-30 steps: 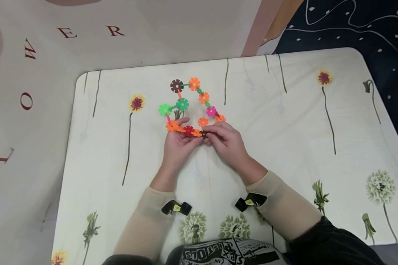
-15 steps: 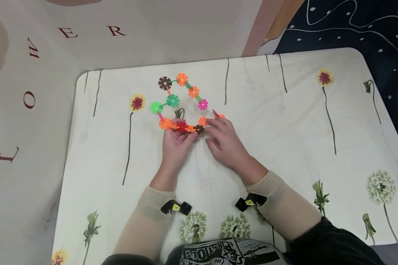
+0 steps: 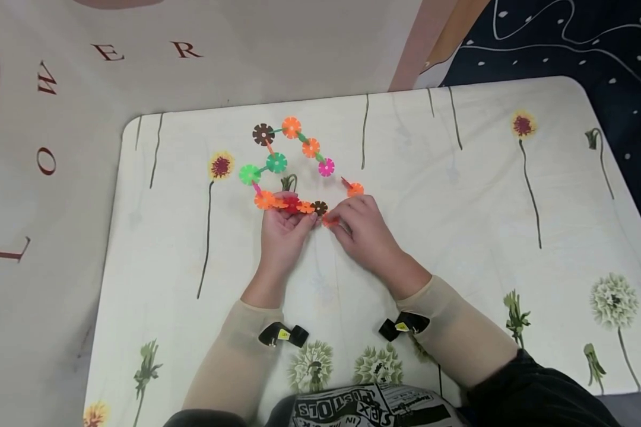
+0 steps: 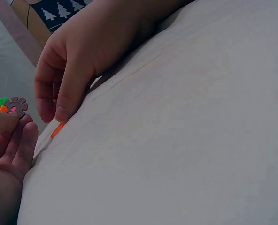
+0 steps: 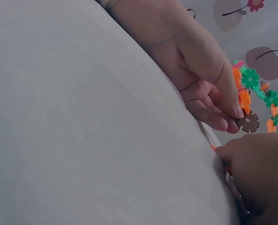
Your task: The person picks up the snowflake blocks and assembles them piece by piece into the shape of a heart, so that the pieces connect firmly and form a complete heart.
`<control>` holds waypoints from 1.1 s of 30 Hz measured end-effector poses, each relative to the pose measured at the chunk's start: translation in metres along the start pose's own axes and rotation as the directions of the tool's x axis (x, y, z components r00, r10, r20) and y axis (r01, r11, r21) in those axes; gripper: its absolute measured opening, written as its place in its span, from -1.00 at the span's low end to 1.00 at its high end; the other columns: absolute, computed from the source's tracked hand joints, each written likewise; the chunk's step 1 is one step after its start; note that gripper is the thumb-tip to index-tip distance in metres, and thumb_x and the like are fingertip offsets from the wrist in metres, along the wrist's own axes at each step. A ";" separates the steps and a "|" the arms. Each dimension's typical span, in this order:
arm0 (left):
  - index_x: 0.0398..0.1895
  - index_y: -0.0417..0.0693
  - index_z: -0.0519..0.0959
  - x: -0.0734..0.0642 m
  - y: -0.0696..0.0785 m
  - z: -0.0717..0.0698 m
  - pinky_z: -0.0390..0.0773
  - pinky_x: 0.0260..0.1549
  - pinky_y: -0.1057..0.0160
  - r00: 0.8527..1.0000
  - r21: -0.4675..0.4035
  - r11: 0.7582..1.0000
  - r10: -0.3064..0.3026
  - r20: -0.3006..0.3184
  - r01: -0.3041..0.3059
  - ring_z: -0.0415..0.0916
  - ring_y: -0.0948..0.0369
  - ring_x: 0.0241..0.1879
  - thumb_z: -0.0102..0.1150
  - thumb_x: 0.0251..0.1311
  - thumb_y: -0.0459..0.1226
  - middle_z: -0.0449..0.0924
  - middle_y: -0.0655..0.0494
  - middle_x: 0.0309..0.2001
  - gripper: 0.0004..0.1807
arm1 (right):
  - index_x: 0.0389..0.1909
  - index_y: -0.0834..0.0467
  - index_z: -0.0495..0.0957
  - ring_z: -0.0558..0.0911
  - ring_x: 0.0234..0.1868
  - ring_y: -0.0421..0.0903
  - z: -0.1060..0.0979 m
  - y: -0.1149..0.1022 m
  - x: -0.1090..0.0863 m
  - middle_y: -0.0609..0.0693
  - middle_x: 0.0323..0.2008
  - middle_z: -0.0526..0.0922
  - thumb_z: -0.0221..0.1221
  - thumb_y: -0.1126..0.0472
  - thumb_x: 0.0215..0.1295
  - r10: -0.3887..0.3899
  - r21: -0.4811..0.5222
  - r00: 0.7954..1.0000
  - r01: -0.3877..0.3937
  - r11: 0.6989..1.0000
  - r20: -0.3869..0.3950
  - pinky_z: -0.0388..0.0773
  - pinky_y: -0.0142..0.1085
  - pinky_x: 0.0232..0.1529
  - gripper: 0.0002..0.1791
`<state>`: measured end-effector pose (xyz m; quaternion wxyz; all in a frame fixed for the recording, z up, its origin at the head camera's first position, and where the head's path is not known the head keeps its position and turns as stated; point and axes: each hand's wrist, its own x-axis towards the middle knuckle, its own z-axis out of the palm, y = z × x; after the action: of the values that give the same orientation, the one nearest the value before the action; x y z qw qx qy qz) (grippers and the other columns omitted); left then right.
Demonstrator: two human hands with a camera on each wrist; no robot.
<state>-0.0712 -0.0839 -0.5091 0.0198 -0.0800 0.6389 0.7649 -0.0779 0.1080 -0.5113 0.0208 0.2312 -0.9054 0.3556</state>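
Note:
In the head view my left hand [image 3: 286, 234] holds a chain of notched plastic snowflake discs [image 3: 276, 162] near its lower end. The chain bends up and round through green, brown and orange discs to a pink disc [image 3: 326, 167]. At the held end a brown disc [image 3: 319, 208] sticks out past my left thumb; the right wrist view shows that brown disc [image 5: 249, 122] at the fingertips. My right hand [image 3: 365, 228] pinches a single orange disc [image 3: 330, 220], seen edge-on as an orange disc [image 4: 57, 130] in the left wrist view.
Just beyond my right hand lies an orange disc [image 3: 355, 189] with a red disc [image 3: 346, 182] on edge against it. The table [image 3: 459, 207] wears a white flower-print cover. A pale wall with letters stands behind and to the left.
The right hand has come away from the brown disc and picked up the loose orange disc, drawing it nearer the body. The left hand's chain has shifted left and slightly away.

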 end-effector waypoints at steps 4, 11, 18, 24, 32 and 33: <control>0.25 -0.11 0.32 0.000 0.000 0.000 0.75 -0.02 0.16 1.000 0.003 1.000 -0.005 0.002 0.005 0.71 -0.01 -0.02 0.32 0.34 -0.56 0.63 -0.17 0.04 -0.46 | 0.25 0.19 0.68 0.41 0.11 0.12 0.000 -0.002 0.000 0.06 -0.04 0.61 0.38 0.17 0.44 0.079 -0.072 0.997 -0.077 0.994 0.028 0.41 -0.06 0.13 -0.58; 0.24 -0.13 0.31 -0.001 0.000 0.000 0.75 -0.02 0.15 1.000 -0.033 0.999 -0.005 0.005 0.006 0.71 0.01 -0.04 0.30 0.33 -0.60 0.63 -0.18 0.02 -0.46 | -0.09 0.16 0.74 0.50 -0.07 0.02 0.001 -0.001 0.000 -0.01 -0.18 0.67 0.42 0.25 0.38 0.094 0.087 0.992 -0.087 0.992 -0.083 0.45 -0.11 0.00 -0.86; 0.23 -0.16 0.32 0.000 0.001 0.003 0.76 -0.05 0.12 1.000 -0.069 0.997 -0.021 0.007 0.022 0.70 0.02 -0.07 0.29 0.30 -0.63 0.60 -0.19 -0.01 -0.46 | -0.30 0.20 0.73 0.58 -0.34 -0.09 0.004 0.003 -0.004 0.01 -0.33 0.68 0.49 0.39 0.25 0.069 0.296 0.956 0.020 0.955 -0.287 0.59 -0.25 -0.28 -0.89; 0.23 -0.17 0.32 -0.001 0.003 0.003 0.76 -0.04 0.13 0.999 -0.046 0.999 -0.026 0.022 0.027 0.71 0.00 -0.07 0.28 0.32 -0.62 0.60 -0.21 0.01 -0.47 | -0.40 0.21 0.72 0.65 -0.35 -0.12 0.004 0.003 -0.004 0.02 -0.35 0.70 0.47 0.47 0.21 0.037 0.356 0.934 0.099 0.929 -0.356 0.65 -0.32 -0.29 -0.86; 0.32 -0.24 0.34 -0.001 0.004 0.002 0.76 -0.06 0.14 0.998 0.000 1.000 0.004 0.062 -0.004 0.77 0.04 -0.13 0.29 0.30 -0.64 0.67 -0.27 -0.03 -0.42 | -0.43 0.19 0.80 0.69 -0.34 -0.10 0.005 0.004 -0.004 0.00 -0.38 0.76 0.52 0.51 0.14 0.012 0.412 0.927 0.154 0.898 -0.374 0.66 -0.35 -0.30 -0.83; 0.34 -0.24 0.34 -0.001 0.004 0.001 0.76 -0.06 0.14 0.998 0.005 1.000 0.008 0.069 -0.008 0.78 0.05 -0.14 0.30 0.30 -0.64 0.67 -0.28 -0.04 -0.40 | -0.44 0.19 0.80 0.70 -0.34 -0.09 0.006 0.004 -0.004 0.00 -0.38 0.76 0.52 0.51 0.14 0.012 0.414 0.926 0.157 0.897 -0.376 0.66 -0.36 -0.30 -0.83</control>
<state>-0.0706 -0.0832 -0.5048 0.0392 -0.0509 0.6400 0.7657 -0.0751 0.1086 -0.5191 0.1519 0.1930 -0.7728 0.5852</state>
